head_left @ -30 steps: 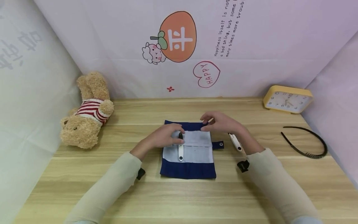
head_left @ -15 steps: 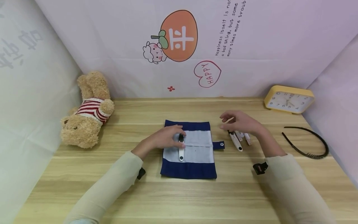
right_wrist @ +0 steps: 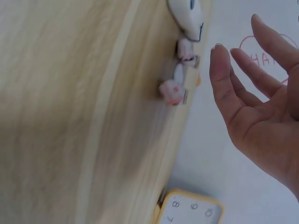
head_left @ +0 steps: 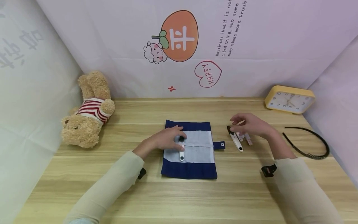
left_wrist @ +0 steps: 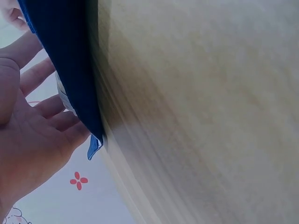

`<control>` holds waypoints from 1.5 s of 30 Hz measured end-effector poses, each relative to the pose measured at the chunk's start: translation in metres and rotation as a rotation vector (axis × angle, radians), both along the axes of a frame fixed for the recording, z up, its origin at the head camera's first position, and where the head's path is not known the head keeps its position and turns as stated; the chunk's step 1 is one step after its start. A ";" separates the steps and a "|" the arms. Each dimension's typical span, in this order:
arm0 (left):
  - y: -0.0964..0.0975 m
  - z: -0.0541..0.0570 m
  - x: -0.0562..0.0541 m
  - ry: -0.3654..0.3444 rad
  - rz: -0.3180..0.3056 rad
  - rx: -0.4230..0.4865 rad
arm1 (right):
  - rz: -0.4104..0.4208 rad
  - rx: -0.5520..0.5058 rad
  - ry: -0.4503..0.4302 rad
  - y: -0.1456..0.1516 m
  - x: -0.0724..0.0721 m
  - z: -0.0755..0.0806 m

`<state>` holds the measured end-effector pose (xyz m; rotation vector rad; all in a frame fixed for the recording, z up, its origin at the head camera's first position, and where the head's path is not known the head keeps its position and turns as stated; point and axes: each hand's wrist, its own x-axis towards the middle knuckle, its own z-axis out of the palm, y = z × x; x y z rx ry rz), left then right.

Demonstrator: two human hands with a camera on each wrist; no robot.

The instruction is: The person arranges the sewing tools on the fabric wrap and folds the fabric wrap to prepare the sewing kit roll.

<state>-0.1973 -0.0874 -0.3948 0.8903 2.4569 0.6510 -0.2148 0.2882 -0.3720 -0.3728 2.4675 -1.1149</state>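
An unfolded navy cloth pouch [head_left: 188,170] with a pale grey inside lies flat on the table. On its left half is a slim white tool with a black end [head_left: 181,154]. My left hand [head_left: 166,138] rests over that tool and the pouch's left side, fingers loosely bent; its thumb and forefinger reach across the tool without visibly pinching it. Right of the pouch lies a similar white-and-black tool [head_left: 236,142]. Beside it are small pink-and-white pieces [head_left: 248,139], partly hidden by my right hand [head_left: 250,125], which hovers above them with relaxed, parted fingers holding nothing.
The pouch's snap strap [head_left: 219,145] sticks out to the right. A teddy bear [head_left: 89,115] lies at the left. A yellow clock [head_left: 289,99] stands at the back right, with a black headband [head_left: 321,141] in front of it. Cloth walls border the wooden table [head_left: 190,199].
My right hand has moved right, from above the pouch's upper right corner to over the loose tool and pink-and-white pieces. My left hand has stayed nearly in place on the pouch.
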 end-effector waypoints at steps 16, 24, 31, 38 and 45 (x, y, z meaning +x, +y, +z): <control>0.002 0.000 0.001 0.004 0.003 -0.001 | 0.043 0.057 -0.002 0.005 -0.004 -0.011; 0.003 0.001 0.002 -0.003 0.010 0.003 | 0.076 0.202 0.033 -0.005 -0.005 -0.012; 0.003 0.001 0.004 0.006 0.005 0.024 | 0.103 0.214 0.010 -0.010 -0.008 -0.012; 0.003 0.000 0.005 -0.008 0.009 0.023 | 0.067 0.205 0.024 -0.017 -0.015 -0.012; 0.004 0.001 0.005 -0.009 0.009 0.018 | -0.002 0.134 0.051 -0.020 -0.017 -0.009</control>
